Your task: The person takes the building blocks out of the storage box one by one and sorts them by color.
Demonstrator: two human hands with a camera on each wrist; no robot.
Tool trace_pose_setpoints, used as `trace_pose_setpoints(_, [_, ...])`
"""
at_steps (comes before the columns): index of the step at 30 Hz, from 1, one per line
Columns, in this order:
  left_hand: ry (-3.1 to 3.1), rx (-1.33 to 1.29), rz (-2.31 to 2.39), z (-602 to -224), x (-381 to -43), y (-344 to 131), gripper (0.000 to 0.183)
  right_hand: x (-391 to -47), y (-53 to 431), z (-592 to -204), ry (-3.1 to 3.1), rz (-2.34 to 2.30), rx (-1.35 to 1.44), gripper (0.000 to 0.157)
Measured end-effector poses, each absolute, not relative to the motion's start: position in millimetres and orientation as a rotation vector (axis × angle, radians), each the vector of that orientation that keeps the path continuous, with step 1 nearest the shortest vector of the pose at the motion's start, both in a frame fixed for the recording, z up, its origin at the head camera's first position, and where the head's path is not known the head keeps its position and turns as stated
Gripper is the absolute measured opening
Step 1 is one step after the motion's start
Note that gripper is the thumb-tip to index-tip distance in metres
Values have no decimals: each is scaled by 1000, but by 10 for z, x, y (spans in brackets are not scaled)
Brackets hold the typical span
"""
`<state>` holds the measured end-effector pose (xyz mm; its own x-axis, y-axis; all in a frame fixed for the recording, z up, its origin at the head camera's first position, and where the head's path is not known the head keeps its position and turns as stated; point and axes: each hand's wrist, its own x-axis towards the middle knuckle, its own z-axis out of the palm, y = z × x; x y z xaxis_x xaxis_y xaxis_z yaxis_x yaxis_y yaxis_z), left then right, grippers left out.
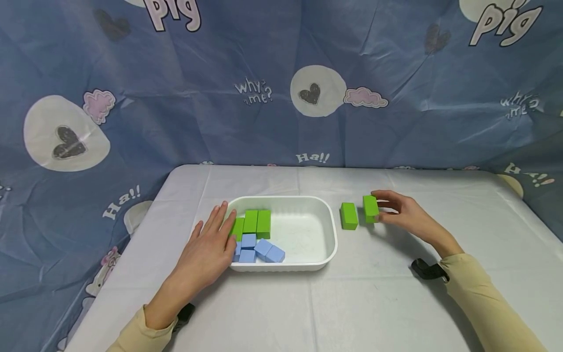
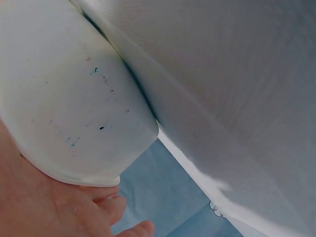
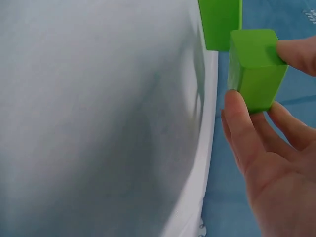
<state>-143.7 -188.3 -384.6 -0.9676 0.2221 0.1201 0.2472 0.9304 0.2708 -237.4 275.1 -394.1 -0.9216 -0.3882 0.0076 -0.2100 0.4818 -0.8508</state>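
Note:
A white tray (image 1: 303, 230) stands on the table. In its left part lie three green blocks (image 1: 264, 224) in a row, with several light blue blocks (image 1: 248, 256) in front of them. My left hand (image 1: 211, 249) rests on the tray's left end, fingers extended and spread over the rim. In the left wrist view the hand (image 2: 64, 202) lies along the tray's wall (image 2: 74, 98). To the right of the tray, my right hand (image 1: 406, 215) pinches a green block (image 3: 259, 69) between thumb and fingers. Just left of it, another green block (image 1: 349, 216) stands on the table.
White cloth covers the table (image 1: 352, 303). Behind and to the left hangs a blue printed curtain (image 1: 246, 132) with hearts and lettering. A dark strap piece (image 1: 428, 270) sits at the right wrist, and another (image 1: 184, 315) at the left wrist.

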Motion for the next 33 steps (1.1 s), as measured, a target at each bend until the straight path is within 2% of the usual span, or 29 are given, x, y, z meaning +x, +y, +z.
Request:
trace_pose_setpoints(19, [-2986, -361, -452, -3859, -1424, -1879, 56, -2392, 2831, -4030, 2499, -1342, -613, 61])
trace_pose_setpoints(33, [-2985, -359, -439, -3861, -1421, -1880, 56, -2335, 2855, -3984, 2508, -1298, -627, 66])
